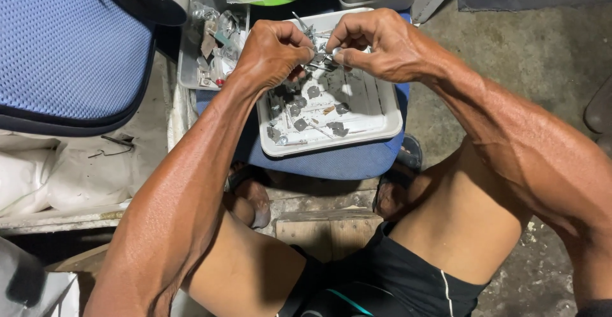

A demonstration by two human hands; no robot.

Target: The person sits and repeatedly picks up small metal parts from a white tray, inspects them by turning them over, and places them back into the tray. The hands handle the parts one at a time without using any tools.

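Both hands meet above the far end of a shallow white plastic tray [382, 122], and between them sits a small grey metal part with thin wire-like prongs [322, 57]. The left hand [271, 52] is curled closed, its grip pinching one side of the part; the right hand [376, 43] pinches the other side between thumb and forefinger. To do this well, I judge the fingertips should stay close to the joint and keep over the tray, so anything dropped lands among the loose dark grey metal pieces [299, 110] there. The tray rests on a blue cushioned stool [338, 161], beside a clear box of scrap parts [213, 43].
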